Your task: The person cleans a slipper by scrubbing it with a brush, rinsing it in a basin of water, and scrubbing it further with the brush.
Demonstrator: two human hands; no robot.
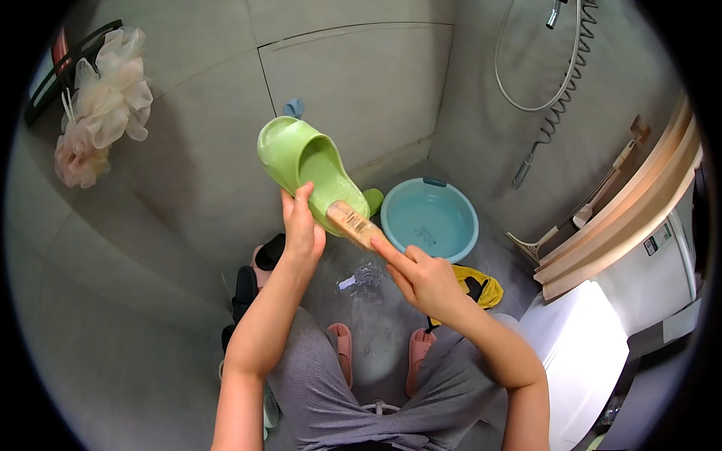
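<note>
My left hand [302, 225] grips a light green slipper [284, 154] by its side near the heel, thumb at the inner edge. The slipper is held up in front of me, toe pointing up and left. In my right hand [427, 279] is a wooden scrub brush [352, 222], its flat back with printed marks facing me. The brush head lies against the slipper's heel area; its bristles are mostly hidden. Behind the held slipper, part of another green slipper [374, 200] shows on the floor beside a blue basin [430, 218] holding water.
A yellow and black cloth-like item [481, 288] lies by the basin. Several dark shoes [245, 289] line the left wall. Bath puffs [113, 98] hang upper left, a shower hose [556, 105] upper right. A peach curtain [624, 218] and white toilet [575, 353] stand right. Wet floor [368, 301] lies below.
</note>
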